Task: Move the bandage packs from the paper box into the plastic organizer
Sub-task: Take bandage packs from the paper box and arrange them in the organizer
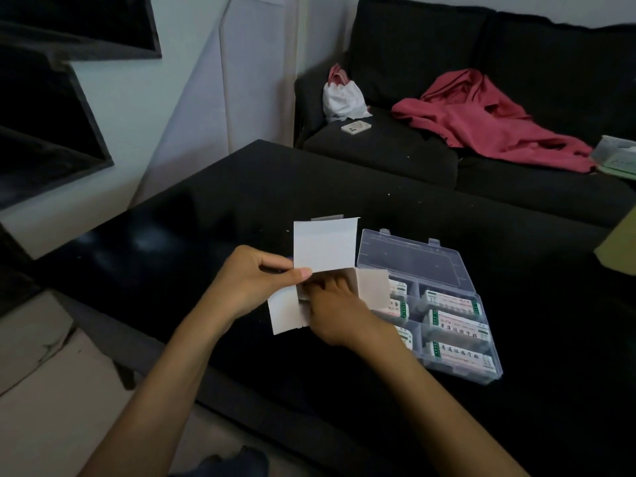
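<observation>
Grey card flaps stand open around the mouth of the box (323,249), which is held over the black table (241,187) just left of the organizer (444,304). The left hand (254,280) pinches the box at its left side, thumb laid across the bottom of the tall upright flap. The right hand (335,311) reaches into the box's open mouth with its fingers (327,284) curled inside; they seem to be closing on something in there, but the flaps hide what, so I cannot tell whether anything is gripped. A lower flap hangs down at the left, and another sticks out to the right, overlapping the organizer's near-left corner in this view.

The organizer is clear plastic, lying on the table with its lid (409,259) folded back flat behind it. Its compartments hold packs (454,325) with white labels, green edges and red print: three lie one behind another in the right column, and parts of others show in the left column behind the right hand and flap.

Behind the table is a dark sofa (516,80). On it lie a red cloth (488,122), a white bag (342,96) with red handles, and a phone (356,127) just in front of the bag.
</observation>
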`<action>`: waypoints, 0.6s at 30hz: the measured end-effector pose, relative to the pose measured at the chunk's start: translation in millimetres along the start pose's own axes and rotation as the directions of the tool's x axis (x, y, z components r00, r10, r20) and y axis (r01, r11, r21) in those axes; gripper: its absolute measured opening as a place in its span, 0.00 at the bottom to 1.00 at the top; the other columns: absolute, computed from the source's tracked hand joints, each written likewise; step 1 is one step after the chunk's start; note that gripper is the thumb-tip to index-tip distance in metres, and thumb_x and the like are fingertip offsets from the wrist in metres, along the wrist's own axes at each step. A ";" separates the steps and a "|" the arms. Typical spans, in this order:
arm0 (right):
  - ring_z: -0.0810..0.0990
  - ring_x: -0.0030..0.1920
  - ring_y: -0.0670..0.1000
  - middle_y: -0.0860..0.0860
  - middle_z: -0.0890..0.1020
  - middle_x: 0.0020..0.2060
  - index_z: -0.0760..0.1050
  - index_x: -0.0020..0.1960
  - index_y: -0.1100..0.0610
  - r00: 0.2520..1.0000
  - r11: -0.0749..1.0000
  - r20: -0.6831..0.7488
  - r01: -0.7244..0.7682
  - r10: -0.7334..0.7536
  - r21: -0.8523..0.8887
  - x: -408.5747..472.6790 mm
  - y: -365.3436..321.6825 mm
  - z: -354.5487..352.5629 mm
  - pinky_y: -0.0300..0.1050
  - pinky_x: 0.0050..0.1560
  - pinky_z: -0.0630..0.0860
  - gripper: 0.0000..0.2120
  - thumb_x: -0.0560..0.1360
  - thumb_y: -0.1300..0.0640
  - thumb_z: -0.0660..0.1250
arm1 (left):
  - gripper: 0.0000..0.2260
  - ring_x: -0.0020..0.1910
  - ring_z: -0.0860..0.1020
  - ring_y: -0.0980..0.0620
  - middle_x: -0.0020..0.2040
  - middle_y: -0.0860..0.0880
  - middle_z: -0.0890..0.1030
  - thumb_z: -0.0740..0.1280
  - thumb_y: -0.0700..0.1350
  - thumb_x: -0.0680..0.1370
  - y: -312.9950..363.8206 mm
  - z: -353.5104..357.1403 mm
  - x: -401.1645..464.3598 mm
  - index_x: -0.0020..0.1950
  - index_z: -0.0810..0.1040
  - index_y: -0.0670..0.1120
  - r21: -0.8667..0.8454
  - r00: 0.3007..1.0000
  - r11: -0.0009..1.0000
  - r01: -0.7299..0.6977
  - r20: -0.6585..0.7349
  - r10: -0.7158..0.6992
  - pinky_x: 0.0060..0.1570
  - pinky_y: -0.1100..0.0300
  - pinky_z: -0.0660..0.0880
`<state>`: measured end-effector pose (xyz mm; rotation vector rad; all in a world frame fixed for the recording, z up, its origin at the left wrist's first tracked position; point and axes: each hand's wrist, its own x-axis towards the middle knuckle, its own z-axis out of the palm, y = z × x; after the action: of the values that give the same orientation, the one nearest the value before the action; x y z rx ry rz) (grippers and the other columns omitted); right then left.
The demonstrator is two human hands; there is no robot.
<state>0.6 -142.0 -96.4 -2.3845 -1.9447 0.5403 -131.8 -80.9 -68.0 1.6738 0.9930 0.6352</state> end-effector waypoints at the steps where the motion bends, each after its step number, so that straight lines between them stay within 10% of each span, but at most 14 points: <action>1: 0.53 0.74 0.58 0.56 0.59 0.73 0.56 0.75 0.58 1.000 1.000 -0.013 -0.011 0.011 0.018 0.1 -0.5 -0.2 0.50 0.72 0.54 0.25 0.80 0.58 0.56 | 0.07 0.48 0.82 0.55 0.44 0.53 0.85 0.76 0.49 0.68 -0.9 0.4 0.7 0.44 0.86 0.51 0.013 1.000 1.000 -0.006 -0.012 0.006 0.58 0.51 0.77; 11: 0.76 0.57 0.57 0.54 0.79 0.57 0.75 0.62 0.55 0.935 0.999 -0.354 0.045 -0.036 0.017 -3.4 -4.0 -11.5 0.45 0.48 0.69 0.13 0.78 0.59 0.61 | 0.10 0.49 0.82 0.54 0.45 0.55 0.85 0.75 0.55 0.68 -6.0 2.4 8.0 0.46 0.86 0.54 0.090 0.992 0.995 -0.046 -0.110 0.056 0.56 0.48 0.77; 18: 0.70 0.62 0.56 0.56 0.75 0.62 0.72 0.66 0.59 0.901 0.978 -0.382 0.193 -0.207 -0.074 -5.7 -0.1 -18.2 0.46 0.56 0.71 0.16 0.78 0.62 0.60 | 0.06 0.45 0.81 0.57 0.42 0.59 0.84 0.73 0.56 0.70 -4.0 3.7 6.2 0.43 0.84 0.57 0.218 0.956 0.972 -0.082 -0.259 0.139 0.51 0.50 0.78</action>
<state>4.6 -143.7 -77.8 -2.0686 -1.9868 0.0166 -126.8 -77.0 -73.3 1.8674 1.1996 0.8818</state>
